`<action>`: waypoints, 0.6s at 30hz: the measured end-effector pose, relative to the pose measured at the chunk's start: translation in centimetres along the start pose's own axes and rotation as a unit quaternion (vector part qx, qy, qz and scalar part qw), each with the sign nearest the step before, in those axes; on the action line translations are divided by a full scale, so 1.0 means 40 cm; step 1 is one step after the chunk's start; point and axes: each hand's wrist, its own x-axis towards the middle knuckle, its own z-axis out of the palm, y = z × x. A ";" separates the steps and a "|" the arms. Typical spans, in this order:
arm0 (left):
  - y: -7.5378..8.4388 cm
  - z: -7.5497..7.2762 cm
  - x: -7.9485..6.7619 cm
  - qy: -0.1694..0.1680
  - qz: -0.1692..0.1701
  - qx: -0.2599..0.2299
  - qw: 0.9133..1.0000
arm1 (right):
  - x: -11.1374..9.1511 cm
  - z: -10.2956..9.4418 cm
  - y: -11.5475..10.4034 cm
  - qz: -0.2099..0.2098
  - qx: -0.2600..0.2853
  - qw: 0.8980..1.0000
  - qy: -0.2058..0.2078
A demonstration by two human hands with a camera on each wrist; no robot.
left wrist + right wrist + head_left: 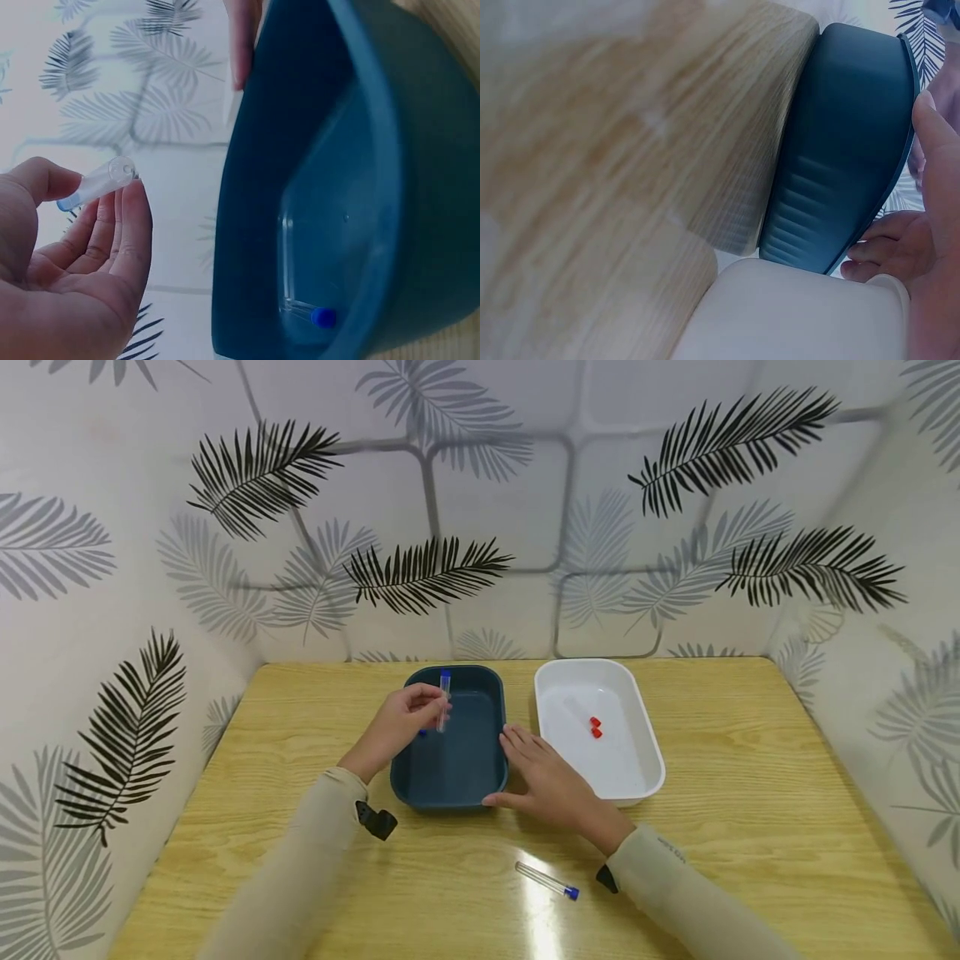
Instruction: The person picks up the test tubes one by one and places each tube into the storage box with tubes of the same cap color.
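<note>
My left hand pinches a clear test tube with a blue cap between thumb and fingers. The tube is upright above the dark blue tub; the left wrist view shows the tube's clear end toward the camera. Inside the tub lies another tube with a blue cap. My right hand rests on the tub's near right corner, fingers along the right rim and thumb at the front rim. On the table nearer me lies one more blue-capped test tube.
To the right of the blue tub stands a white tub with two small red pieces in it. Both tubs are on a wooden table, backed by a leaf-patterned cloth.
</note>
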 end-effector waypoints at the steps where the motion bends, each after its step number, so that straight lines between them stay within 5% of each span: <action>1: 0.000 -0.002 0.008 -0.002 -0.006 0.001 1.000 | 0.000 0.000 0.001 0.000 0.001 1.000 0.000; 10: 0.002 -0.002 0.090 0.006 -0.024 0.016 1.000 | -0.001 -0.003 0.004 -0.009 -0.007 1.000 0.008; 18: -0.034 0.022 0.144 0.005 -0.023 0.021 1.000 | -0.002 0.000 0.004 -0.008 -0.008 1.000 0.001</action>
